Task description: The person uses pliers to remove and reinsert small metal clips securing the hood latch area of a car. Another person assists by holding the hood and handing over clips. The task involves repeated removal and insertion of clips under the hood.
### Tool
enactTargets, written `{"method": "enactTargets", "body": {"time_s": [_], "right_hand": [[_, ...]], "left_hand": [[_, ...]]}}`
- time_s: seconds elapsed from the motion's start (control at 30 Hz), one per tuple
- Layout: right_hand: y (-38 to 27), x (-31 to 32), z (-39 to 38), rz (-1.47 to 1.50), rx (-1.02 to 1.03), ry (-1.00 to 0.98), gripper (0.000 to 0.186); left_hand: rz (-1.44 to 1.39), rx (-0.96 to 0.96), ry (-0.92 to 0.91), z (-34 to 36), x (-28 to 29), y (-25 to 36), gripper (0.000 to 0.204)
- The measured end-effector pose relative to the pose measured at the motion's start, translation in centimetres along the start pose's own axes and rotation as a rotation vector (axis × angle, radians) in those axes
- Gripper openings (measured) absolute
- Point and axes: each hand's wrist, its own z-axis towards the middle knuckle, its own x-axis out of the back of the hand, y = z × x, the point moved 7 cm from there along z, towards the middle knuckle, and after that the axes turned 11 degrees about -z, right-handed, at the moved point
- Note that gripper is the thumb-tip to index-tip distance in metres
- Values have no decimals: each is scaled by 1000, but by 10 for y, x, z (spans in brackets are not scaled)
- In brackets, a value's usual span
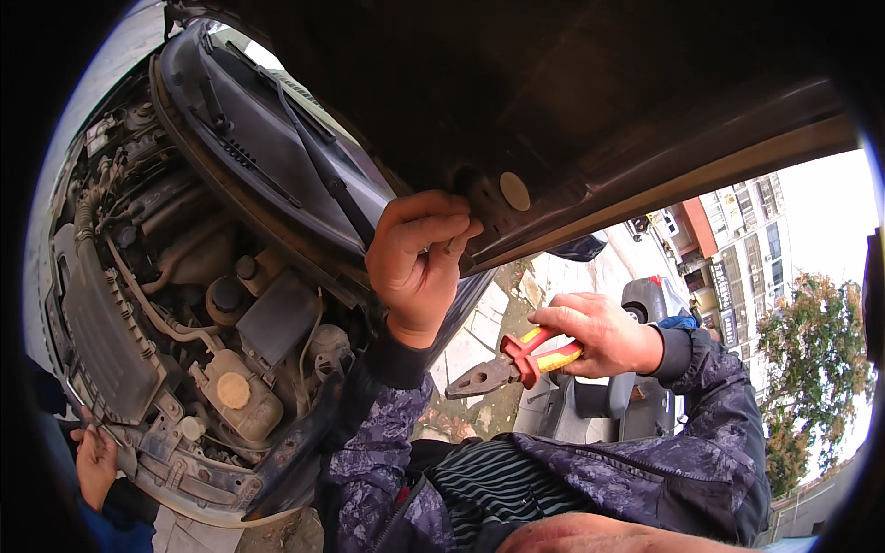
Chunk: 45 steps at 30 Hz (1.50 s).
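My left hand (419, 263) is raised to the dark underside of the raised car hood (590, 138). Its thumb and fingers are pinched together beside a round cream-coloured plug (514, 192). Whatever lies between those fingertips is too small or hidden to name. Farther right and a little lower, my right hand (604, 334) grips a pair of combination pliers (516, 362) by red and yellow handles. The metal jaws of the pliers point left, apart from the hood, and look closed or nearly so.
Below the hood on the left lies the engine bay (230, 313), with a coolant tank (241, 396) near its front. A wiper arm (323, 170) rests near the windshield. Another person's hand (95, 461) is at the car's front edge. A grey car (645, 295) stands behind, near a tree (811, 369).
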Motion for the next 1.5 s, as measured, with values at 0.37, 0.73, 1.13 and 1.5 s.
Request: {"method": "enactTargets", "body": {"time_s": [0.37, 0.73, 1.13, 1.5], "right_hand": [[-50, 65, 12, -340, 168, 400, 75], [-90, 83, 16, -994, 260, 587, 76], [-108, 93, 38, -1109, 51, 315, 71], [-154, 93, 18, -1182, 491, 665, 74]], "left_hand": [[98, -23, 125, -1, -5, -15, 22], [39, -41, 98, -2, -6, -11, 26], [168, -98, 87, 3, -12, -9, 21], [34, -34, 138, 1, -9, -13, 24]]}}
